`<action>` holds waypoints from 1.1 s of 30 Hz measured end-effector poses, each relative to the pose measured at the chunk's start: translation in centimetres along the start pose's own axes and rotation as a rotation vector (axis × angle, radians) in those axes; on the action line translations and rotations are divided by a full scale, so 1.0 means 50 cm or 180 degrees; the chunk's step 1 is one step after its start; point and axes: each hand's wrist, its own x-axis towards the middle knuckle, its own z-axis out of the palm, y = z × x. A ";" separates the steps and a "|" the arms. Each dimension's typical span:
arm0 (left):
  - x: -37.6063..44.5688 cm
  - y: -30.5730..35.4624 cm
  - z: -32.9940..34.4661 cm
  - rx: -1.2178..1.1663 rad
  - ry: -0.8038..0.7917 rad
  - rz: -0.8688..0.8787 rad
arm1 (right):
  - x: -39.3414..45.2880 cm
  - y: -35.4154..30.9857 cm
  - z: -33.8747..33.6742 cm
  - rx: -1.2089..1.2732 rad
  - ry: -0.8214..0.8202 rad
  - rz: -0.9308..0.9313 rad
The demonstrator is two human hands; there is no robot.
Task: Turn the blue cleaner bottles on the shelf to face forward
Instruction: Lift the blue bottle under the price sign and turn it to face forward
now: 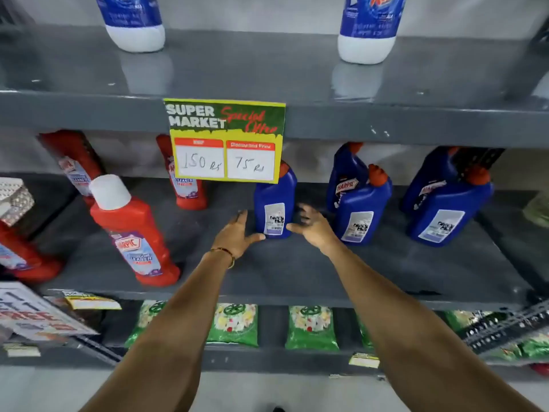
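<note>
Several blue cleaner bottles with red caps stand on the middle grey shelf (297, 272). The leftmost blue bottle (274, 203) shows its white back label with a barcode. My left hand (237, 233) is just left of its base, fingers spread, thumb near the bottle. My right hand (312, 224) is at its right side, fingers apart and blurred. Neither hand clearly grips it. To the right, a front blue bottle (361, 209) and another (445, 212) also show back labels. Behind them, two blue bottles (344, 173) (430, 179) show a front logo.
Red cleaner bottles (133, 230) stand on the left of the same shelf. A yellow price sign (224, 141) hangs from the shelf above, covering the leftmost blue bottle's top. White-and-blue bottles (133, 22) stand on the upper shelf. Green packets (234, 325) fill the shelf below.
</note>
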 end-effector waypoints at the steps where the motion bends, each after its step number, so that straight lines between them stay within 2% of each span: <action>1: 0.006 0.004 0.000 -0.0173 0.0031 -0.0019 | 0.001 -0.003 -0.002 0.0222 -0.0028 -0.0017; 7: 0.081 0.034 0.006 -0.1175 0.0026 -0.0158 | 0.040 -0.010 -0.005 0.0620 -0.0273 -0.0139; 11: 0.097 0.029 0.014 -0.1357 -0.0017 -0.0060 | 0.042 -0.007 0.000 0.0641 -0.0273 -0.0257; 19: 0.059 0.029 0.005 -0.1811 0.0349 0.0137 | 0.023 -0.040 -0.004 0.0996 -0.0308 -0.0378; 22: 0.035 0.047 0.006 -0.1604 0.0801 0.0220 | 0.008 -0.064 0.002 0.1249 -0.0175 -0.0459; 25: 0.010 0.069 0.010 -0.1331 0.1101 0.0139 | -0.013 -0.078 0.012 0.1312 -0.0314 -0.0603; 28: -0.010 0.087 0.017 -0.1145 0.1158 0.0111 | -0.028 -0.081 0.025 0.1181 -0.0371 -0.0693; 33: -0.032 0.100 0.024 -0.0787 0.1184 0.0268 | -0.042 -0.081 0.033 0.1084 -0.0161 -0.0708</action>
